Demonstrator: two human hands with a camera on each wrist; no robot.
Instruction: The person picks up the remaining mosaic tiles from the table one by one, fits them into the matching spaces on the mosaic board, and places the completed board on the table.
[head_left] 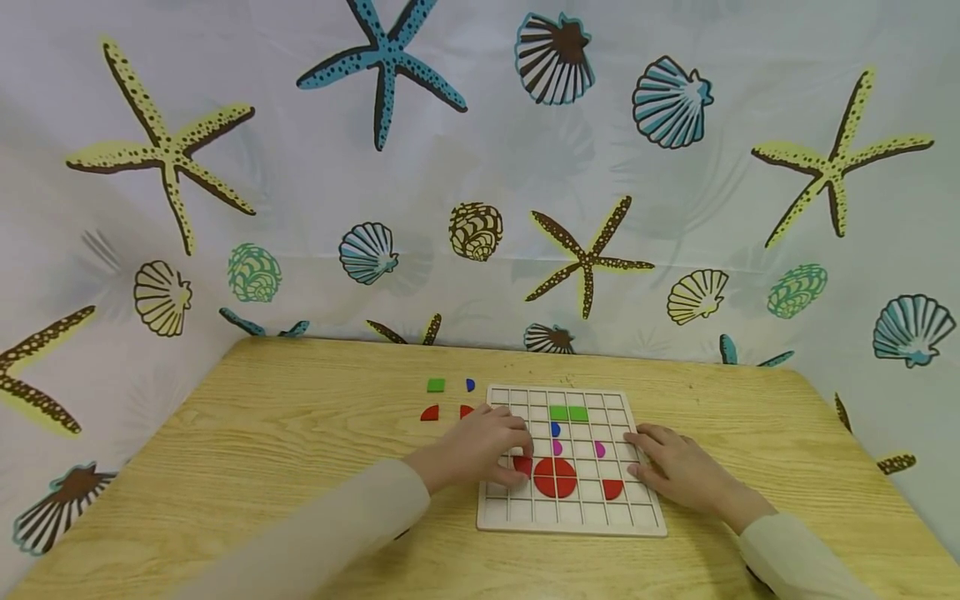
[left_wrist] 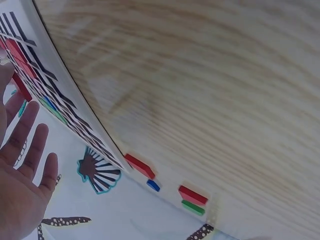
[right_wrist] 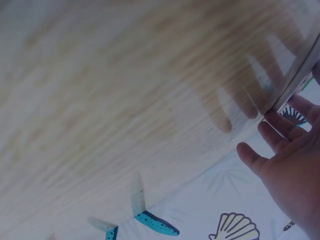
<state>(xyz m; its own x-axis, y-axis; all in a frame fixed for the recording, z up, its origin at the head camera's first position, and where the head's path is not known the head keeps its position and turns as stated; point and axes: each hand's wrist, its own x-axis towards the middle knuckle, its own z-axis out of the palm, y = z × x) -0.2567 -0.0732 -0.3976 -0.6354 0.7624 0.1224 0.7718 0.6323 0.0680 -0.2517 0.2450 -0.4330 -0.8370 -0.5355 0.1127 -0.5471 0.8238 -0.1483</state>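
Observation:
A white grid board [head_left: 572,529] lies flat on the table. My left hand [head_left: 480,446] is over its left side, with a red quarter-circle piece [left_wrist: 21,88] pinched between thumb and finger. Beside that piece, red quarter-circles form a full red circle [head_left: 555,477] on the board. My right hand [head_left: 686,471] rests at the board's right edge, its fingertips touching the rim and its fingers relaxed. Also on the grid are two green pieces [head_left: 559,413], a blue half-circle [head_left: 556,429], two magenta half-circles [head_left: 600,449] and another red quarter-circle [head_left: 612,489].
Left of the board on the wooden table [head_left: 315,433] lie a green piece [head_left: 436,385], a small blue half-circle [head_left: 470,385] and a red quarter-circle [head_left: 430,413]. Another red piece [head_left: 466,411] is partly behind my left hand. A curtain [head_left: 300,183] with starfish and shells surrounds the table.

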